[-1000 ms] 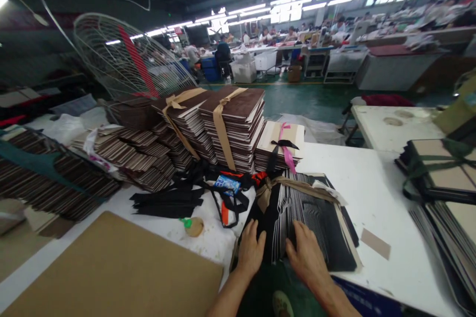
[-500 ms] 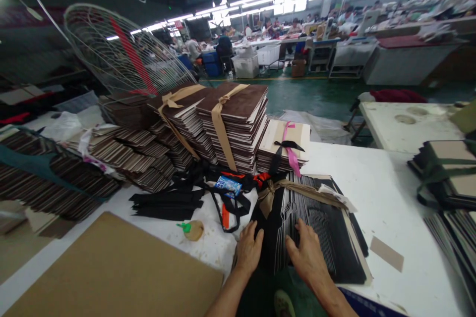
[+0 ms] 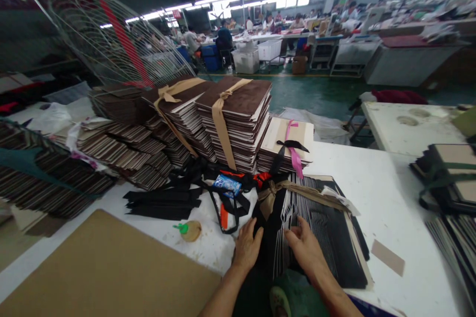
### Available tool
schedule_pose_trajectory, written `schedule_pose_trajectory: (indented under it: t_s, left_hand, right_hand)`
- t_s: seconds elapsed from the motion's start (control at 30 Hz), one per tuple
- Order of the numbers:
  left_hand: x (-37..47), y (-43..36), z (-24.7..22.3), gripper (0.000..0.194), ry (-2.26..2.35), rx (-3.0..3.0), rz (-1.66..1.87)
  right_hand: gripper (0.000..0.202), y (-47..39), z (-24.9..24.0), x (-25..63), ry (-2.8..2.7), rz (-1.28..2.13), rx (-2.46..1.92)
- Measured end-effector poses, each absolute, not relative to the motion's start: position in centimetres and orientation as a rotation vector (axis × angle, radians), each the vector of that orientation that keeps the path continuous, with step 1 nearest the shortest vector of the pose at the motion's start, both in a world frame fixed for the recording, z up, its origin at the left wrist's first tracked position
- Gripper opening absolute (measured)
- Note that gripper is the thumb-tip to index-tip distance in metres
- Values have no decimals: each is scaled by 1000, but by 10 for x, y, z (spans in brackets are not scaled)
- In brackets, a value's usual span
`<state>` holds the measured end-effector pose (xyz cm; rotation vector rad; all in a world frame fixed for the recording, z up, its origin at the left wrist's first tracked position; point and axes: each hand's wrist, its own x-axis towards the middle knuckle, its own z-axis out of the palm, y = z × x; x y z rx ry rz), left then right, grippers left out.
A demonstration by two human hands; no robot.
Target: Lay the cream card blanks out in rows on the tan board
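A bundle of thin black panels with pale edges (image 3: 322,237) stands on edge at the front of the white table, bound by a knotted tan cloth strip (image 3: 312,193). My left hand (image 3: 247,245) lies along the bundle's left side, against black panels, its fingers stretched out and thumb apart. My right hand (image 3: 307,247) is on top of the panel edges, its thumb and fingers bent together at them; what exactly lies between the fingertips is partly hidden. Left of my hands are a small bottle with a green nozzle (image 3: 190,231) and black strips (image 3: 163,203).
Tied stacks of brown panels (image 3: 238,129) rise behind, beside a lower stack with a pink ribbon (image 3: 288,141). A brown board (image 3: 111,267) covers the left front. A large fan guard (image 3: 115,44) leans at the left. More black panels (image 3: 449,173) lie at the right.
My right hand's fingers have drawn closer together on the panel edges. My left hand stays at the bundle's left side, nearly unmoved. The view has shifted slightly.
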<state>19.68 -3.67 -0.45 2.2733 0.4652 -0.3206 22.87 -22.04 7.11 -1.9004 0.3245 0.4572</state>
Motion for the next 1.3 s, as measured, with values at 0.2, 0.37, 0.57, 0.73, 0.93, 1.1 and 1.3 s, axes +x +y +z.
schedule_pose_trajectory:
  t_s: [0.2, 0.37, 0.57, 0.73, 0.93, 1.1, 1.3]
  left_hand:
    - [198, -36, -7, 61, 462, 2268, -292]
    - [202, -36, -8, 59, 493, 2250, -280]
    - [204, -35, -5, 59, 504, 2234, -303]
    - [208, -36, -3, 57, 536, 2232, -311]
    - [209, -38, -3, 58, 536, 2278, -346]
    - [207, -40, -1, 60, 539, 2291, -380]
    - [209, -44, 5, 59, 560, 2324, -396]
  right_hand:
    - [92, -232, 72, 234, 484, 498, -1610]
    - [72, -231, 78, 238, 547, 417, -1547]
    - [46, -237, 80, 248, 480, 416, -1758]
    - [42, -241, 82, 258, 246, 405, -1970]
    - [72, -222, 79, 244, 204, 438, -2141]
    - [83, -221, 68, 239, 147, 402, -2135]
    - [68, -232, 74, 251, 347, 375, -1910]
